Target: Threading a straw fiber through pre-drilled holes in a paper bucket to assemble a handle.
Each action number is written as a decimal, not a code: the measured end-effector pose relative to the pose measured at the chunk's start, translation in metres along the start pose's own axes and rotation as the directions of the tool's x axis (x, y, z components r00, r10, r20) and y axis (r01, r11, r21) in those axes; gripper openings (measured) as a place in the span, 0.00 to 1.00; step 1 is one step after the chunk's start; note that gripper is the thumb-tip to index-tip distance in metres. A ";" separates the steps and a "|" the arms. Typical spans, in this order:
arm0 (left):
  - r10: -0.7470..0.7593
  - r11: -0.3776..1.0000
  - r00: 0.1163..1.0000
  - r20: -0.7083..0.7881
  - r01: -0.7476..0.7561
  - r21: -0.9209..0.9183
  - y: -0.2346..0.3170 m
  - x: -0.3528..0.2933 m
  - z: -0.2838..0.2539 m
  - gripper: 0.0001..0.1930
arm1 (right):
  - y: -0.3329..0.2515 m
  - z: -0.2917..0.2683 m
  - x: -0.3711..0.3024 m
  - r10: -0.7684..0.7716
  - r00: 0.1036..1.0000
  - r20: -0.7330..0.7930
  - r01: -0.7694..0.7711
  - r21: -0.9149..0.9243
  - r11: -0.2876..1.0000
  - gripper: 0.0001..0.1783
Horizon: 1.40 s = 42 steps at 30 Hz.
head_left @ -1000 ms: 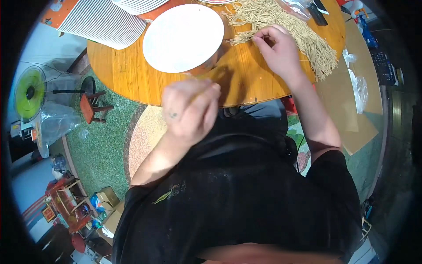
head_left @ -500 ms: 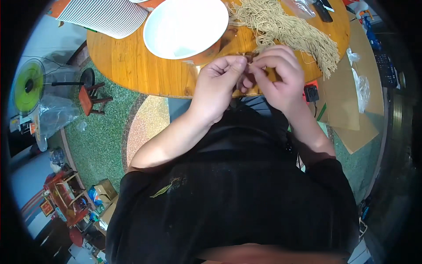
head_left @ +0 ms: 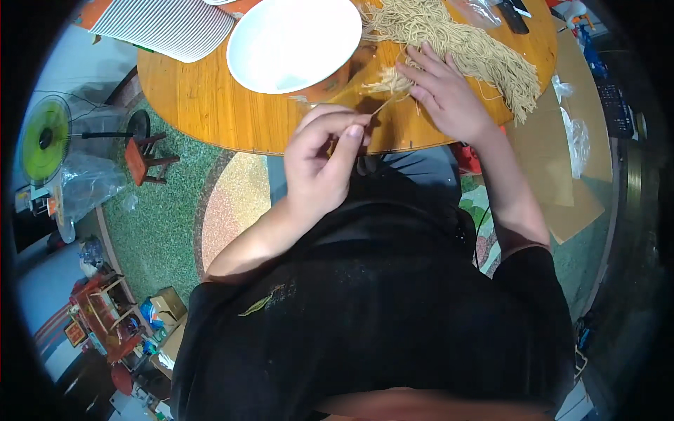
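My left hand (head_left: pixel 319 158) is closed in a pinch on the end of a thin tan cord (head_left: pixel 382 107), just above the table's near edge. That cord runs up and right to a frayed tuft of pale strands (head_left: pixel 390 81) lying on the wood. My right hand (head_left: pixel 449 102) lies palm down with its fingers stretched, by the tuft and at the lower edge of a big tangled pile of tan cords (head_left: pixel 456 38). Whether its fingertips press on any strands is unclear. Left of the pile is a large white bowl (head_left: pixel 295 45).
The round wooden table (head_left: pixel 203 98) also carries a stack of white dishes (head_left: pixel 165 28), a clear plastic bag (head_left: pixel 481 12) and a black-handled tool (head_left: pixel 516 19). Cardboard (head_left: pixel 554 168) leans at the right. Beyond the table's left side stand a small stool (head_left: pixel 140 165) and a green fan (head_left: pixel 48 137).
My hands, close together before, have parted. The left has drawn down and left with the cord in its pinch; the right has opened and moved up toward the pile, exposing the tuft.
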<state>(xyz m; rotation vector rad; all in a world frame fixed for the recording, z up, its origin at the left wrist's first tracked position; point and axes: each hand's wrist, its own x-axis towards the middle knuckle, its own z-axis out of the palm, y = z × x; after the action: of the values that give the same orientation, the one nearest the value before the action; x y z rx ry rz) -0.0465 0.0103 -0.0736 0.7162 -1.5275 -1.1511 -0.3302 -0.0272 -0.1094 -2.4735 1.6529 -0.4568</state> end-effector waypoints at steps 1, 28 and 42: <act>0.047 0.999 0.999 -0.001 -0.047 -0.001 0.005 -0.003 -0.005 0.06 | 0.007 0.002 0.004 -0.018 1.000 -0.014 0.018 -0.020 1.000 0.28; -0.182 0.968 0.981 -0.063 0.167 -0.185 0.047 -0.036 -0.039 0.08 | -0.167 -0.030 -0.013 0.124 0.989 -0.083 0.075 0.995 0.070 0.17; -0.486 0.745 0.874 -0.003 0.413 -0.524 0.023 -0.038 -0.046 0.04 | -0.167 -0.016 -0.009 0.200 0.930 0.310 -0.329 0.942 0.070 0.06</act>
<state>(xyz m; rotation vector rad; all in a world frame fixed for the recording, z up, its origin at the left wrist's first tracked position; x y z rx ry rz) 0.0107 0.0389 -0.0668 0.7967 -0.8705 -1.7473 -0.1919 0.0470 -0.0505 -1.0565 1.0161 -0.9542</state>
